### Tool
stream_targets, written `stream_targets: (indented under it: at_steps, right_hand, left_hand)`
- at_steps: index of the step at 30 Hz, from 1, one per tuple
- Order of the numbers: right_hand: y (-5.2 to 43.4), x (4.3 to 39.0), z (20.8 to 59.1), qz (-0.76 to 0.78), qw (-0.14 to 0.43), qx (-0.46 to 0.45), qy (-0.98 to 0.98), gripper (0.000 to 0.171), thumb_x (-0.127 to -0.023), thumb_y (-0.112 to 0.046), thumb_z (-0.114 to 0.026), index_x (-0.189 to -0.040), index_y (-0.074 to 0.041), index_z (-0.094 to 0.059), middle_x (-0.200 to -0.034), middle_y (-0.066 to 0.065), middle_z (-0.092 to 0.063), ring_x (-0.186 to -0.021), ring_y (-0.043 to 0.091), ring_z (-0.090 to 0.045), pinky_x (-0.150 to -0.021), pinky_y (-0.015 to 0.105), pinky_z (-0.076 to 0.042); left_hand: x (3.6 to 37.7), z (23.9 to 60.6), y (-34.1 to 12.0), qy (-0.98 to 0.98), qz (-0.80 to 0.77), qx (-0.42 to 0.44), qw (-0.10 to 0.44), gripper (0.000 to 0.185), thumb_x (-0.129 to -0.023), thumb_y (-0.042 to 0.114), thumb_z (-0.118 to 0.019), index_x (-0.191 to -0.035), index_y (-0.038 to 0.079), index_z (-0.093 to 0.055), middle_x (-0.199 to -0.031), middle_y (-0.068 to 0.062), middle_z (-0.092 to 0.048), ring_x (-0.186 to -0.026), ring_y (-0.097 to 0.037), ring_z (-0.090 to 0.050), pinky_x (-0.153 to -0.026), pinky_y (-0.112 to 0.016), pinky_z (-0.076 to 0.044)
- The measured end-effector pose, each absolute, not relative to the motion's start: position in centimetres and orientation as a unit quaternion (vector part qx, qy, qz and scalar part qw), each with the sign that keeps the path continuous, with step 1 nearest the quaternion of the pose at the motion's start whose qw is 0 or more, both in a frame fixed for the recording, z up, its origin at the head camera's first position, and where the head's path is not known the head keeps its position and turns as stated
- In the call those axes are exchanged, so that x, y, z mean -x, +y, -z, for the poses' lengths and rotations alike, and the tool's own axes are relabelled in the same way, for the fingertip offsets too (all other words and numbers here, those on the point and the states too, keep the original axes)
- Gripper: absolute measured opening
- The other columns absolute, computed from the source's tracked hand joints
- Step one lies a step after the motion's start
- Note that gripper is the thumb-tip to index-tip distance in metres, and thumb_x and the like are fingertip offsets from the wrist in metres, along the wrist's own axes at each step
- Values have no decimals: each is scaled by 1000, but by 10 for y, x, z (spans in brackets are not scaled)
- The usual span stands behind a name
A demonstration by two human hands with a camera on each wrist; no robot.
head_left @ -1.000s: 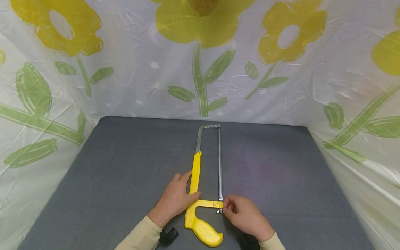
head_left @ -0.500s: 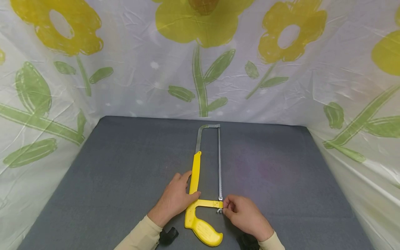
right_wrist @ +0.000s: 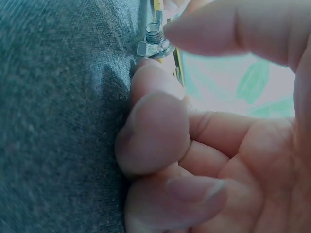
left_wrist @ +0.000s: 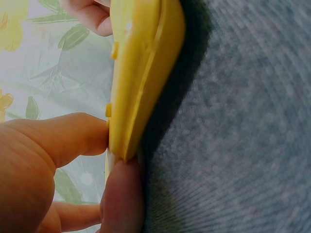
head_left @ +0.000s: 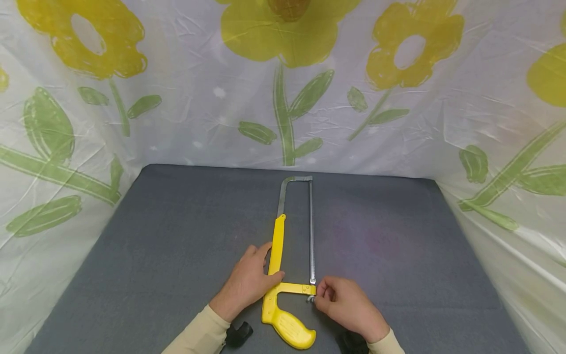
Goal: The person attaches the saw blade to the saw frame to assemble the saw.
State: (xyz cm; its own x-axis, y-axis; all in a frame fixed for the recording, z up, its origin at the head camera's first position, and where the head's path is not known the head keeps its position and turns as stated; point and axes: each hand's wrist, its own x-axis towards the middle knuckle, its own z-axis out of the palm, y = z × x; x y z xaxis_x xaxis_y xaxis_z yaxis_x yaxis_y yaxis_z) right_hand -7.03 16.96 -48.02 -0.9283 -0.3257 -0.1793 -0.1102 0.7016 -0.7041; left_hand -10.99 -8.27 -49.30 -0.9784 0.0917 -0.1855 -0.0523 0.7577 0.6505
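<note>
Nearest the camera, 2 cream sleeves enter from the bottom edge, each with a dark wrist-mounted device partly showing under it. Between them lies the yellow grip of a hacksaw, flat on a grey fabric-covered table, its pistol-shaped handle pointing back toward the person and a little to the right. The left hand rests on the saw's yellow frame just above the handle – fingers laid along the left side of the bar, thumb pressed against the inner corner where the cross arm branches off; the left wrist view shows thumb and a finger touching the yellow plastic edge from both sides. The right hand sits just right of the cross arm's end, fingers curled, with thumb and forefinger pinching the small metal tensioning nut on its threaded bolt, where the blade meets the handle. From there the thin steel blade runs straight away from the person, parallel to the yellow bar, and both join the bare metal bow at the far end of the saw, near the table's back edge. Beyond and to both sides hangs a white plastic sheet printed with large yellow flowers and green leaves.
</note>
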Motion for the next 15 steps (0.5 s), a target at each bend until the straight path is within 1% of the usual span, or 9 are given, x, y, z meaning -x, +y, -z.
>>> stream_targets:
  at_steps: [4, 9, 15]
  right_hand:
    - [168, 70, 479, 372, 165, 104, 907, 20, -89, -31, -83, -82, -23, -67, -65, -12, -53, -54, 2, -44, -53, 22, -34]
    - [163, 69, 480, 367, 157, 82, 913, 34, -87, -46, -88, -77, -23, -65, -62, -11, -50, -54, 4, -43, -53, 23, -33]
    - [160, 69, 480, 357, 154, 62, 919, 37, -86, -46, -89, -74, -22, -63, -61, -10, -49, -55, 7, -43, -53, 24, -31]
  left_hand:
    - [110, 493, -83, 931, -348, -12, 106, 84, -86, 37, -88, -157, 7, -55, -107, -8, -59, -84, -17, -55, -66, -31, -46]
    - [111, 493, -83, 933, -344, -14, 106, 84, -86, 38, -88, -157, 7, -55, -109, -9, -60, -85, -16, -56, -68, -31, -48]
    - [110, 493, -83, 934, -342, -15, 105, 84, -87, 38, -88, -157, 6, -55, -108, -9, -60, -84, -16, -55, -67, -31, -47]
